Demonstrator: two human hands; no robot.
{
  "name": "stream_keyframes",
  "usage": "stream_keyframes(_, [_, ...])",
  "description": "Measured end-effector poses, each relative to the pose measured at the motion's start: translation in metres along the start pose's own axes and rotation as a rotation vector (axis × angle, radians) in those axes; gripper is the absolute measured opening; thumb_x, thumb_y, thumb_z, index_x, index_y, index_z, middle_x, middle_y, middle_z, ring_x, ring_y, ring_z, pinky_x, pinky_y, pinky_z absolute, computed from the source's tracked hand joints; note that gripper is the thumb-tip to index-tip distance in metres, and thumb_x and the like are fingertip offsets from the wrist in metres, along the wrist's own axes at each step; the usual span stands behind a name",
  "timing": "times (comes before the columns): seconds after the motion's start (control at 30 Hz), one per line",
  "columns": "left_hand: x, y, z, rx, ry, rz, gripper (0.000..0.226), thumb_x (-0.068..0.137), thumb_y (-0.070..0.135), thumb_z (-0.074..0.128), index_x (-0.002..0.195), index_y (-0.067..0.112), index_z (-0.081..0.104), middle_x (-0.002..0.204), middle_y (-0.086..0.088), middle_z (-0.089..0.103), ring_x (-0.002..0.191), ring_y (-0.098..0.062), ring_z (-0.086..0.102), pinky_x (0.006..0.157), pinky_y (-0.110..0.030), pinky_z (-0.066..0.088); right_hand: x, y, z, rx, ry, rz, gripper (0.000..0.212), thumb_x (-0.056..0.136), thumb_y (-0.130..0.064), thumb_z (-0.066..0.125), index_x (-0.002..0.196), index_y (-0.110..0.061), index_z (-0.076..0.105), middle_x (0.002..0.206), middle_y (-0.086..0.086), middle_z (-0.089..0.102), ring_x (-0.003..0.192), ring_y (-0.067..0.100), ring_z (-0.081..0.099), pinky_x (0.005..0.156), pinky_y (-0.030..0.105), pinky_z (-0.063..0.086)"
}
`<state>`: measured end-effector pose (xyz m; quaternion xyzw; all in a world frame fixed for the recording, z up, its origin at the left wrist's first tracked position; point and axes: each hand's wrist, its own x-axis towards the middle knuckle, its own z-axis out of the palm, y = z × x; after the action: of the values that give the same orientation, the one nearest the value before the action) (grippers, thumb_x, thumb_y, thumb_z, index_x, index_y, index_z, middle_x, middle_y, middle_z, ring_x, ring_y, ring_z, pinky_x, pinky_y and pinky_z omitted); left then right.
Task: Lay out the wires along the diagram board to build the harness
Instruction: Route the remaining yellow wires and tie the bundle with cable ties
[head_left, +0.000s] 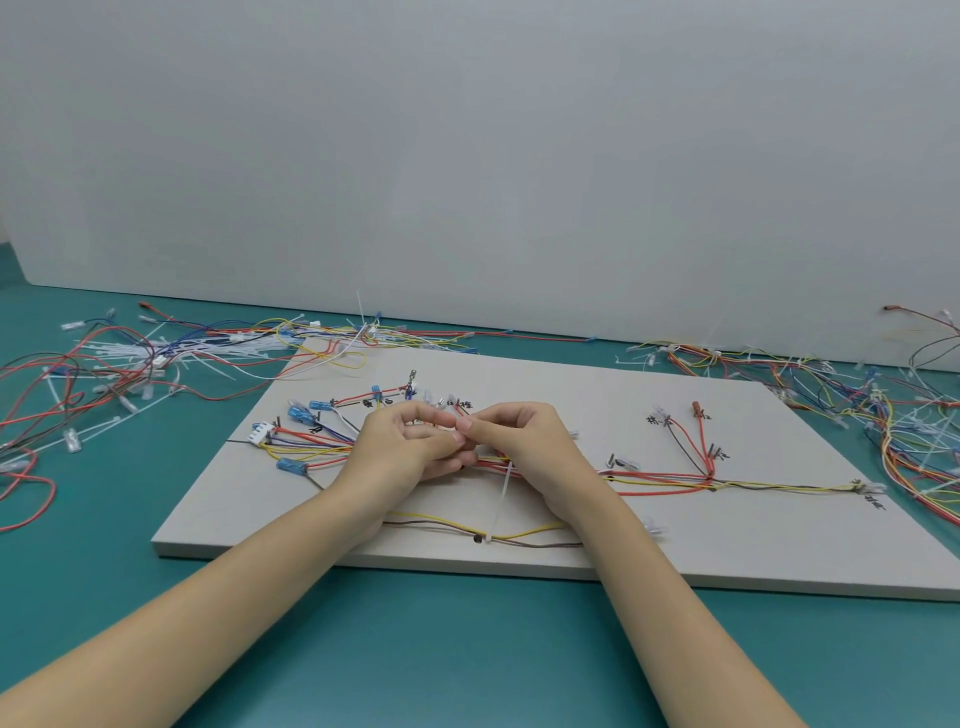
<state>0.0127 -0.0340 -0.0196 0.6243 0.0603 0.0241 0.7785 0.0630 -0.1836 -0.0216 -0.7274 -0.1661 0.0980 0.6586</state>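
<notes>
Head view, looking down at teal desk (467, 649) w/ white diagram board (779, 545) at centre. Both hands meeting mid-board over wire bundle (665, 480), long axis running 9 to 3 o'clock. Left hand (402, 447) curled, fingers under the wires, holding them. Right hand (524, 441) pinching something small at left thumb tip, prob. the white cable tie (503, 493) trailing toward 6 o'clock. Loose wires (104, 374) heaped at 10 o'clock, nearer left hand.

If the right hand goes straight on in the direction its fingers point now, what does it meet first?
The right hand points leftward, fingers curled on the wire bundle. Straight on it would almost at once meet the left hand, whose fingers seem already to touch it, though depth is unclear.
</notes>
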Motion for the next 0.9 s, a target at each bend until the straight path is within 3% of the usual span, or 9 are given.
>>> stream_keyframes(0.13, [-0.001,-0.001,0.0,0.015,-0.006,0.004,0.014,0.085,-0.005,0.067,0.098,-0.003,0.062,0.081,-0.018,0.074,0.072,-0.024,0.074,0.058,-0.019,0.056,0.0,-0.002,-0.003,0.044,0.004,0.026,0.012,0.081,-0.007,0.074,0.09,0.003,0.073,0.084,0.014,0.072,0.078,0.015,0.065,0.084,0.026,0.05])
stream_keyframes(0.23, [-0.001,-0.001,0.0,0.046,-0.001,0.003,0.013,0.084,-0.003,0.069,0.097,-0.001,0.067,0.083,-0.017,0.075,0.076,-0.024,0.074,0.064,-0.021,0.059,-0.001,-0.001,-0.001,0.048,0.057,0.025,0.01,0.081,-0.005,0.074,0.087,0.002,0.074,0.084,0.018,0.071,0.078,0.018,0.063,0.083,0.03,0.048])
stream_keyframes(0.43, [-0.001,0.001,0.001,0.046,0.052,-0.023,0.004,0.083,0.006,0.072,0.086,0.003,0.073,0.08,-0.015,0.075,0.075,-0.026,0.074,0.063,-0.021,0.059,-0.002,-0.003,0.002,-0.01,0.046,0.003,0.011,0.089,-0.007,0.064,0.088,0.001,0.072,0.082,0.016,0.066,0.079,0.019,0.057,0.077,0.026,0.043])
stream_keyframes(0.57, [-0.001,0.001,-0.001,0.041,0.028,-0.027,0.009,0.083,0.009,0.073,0.089,0.002,0.072,0.082,-0.016,0.075,0.077,-0.026,0.074,0.065,-0.021,0.059,-0.004,-0.004,0.007,-0.091,0.054,-0.042,0.016,0.093,-0.006,0.059,0.091,0.005,0.07,0.078,0.012,0.066,0.075,0.015,0.058,0.078,0.027,0.047])
stream_keyframes(0.8, [0.0,0.0,0.0,0.021,0.016,-0.037,0.009,0.085,0.001,0.069,0.093,-0.003,0.07,0.082,-0.018,0.074,0.071,-0.021,0.074,0.065,-0.02,0.059,-0.005,-0.005,0.019,-0.228,0.197,-0.117,0.013,0.092,-0.009,0.062,0.089,0.002,0.069,0.108,0.021,0.055,0.094,0.035,0.06,0.09,0.045,0.05])
stream_keyframes(0.9, [0.0,-0.001,-0.001,0.072,0.005,-0.004,0.009,0.085,0.001,0.069,0.093,-0.004,0.07,0.079,-0.017,0.073,0.069,-0.019,0.073,0.062,-0.021,0.059,-0.007,-0.006,0.019,-0.261,0.184,-0.118,0.014,0.093,-0.01,0.061,0.089,0.0,0.069,0.106,0.018,0.055,0.094,0.027,0.058,0.091,0.042,0.049])
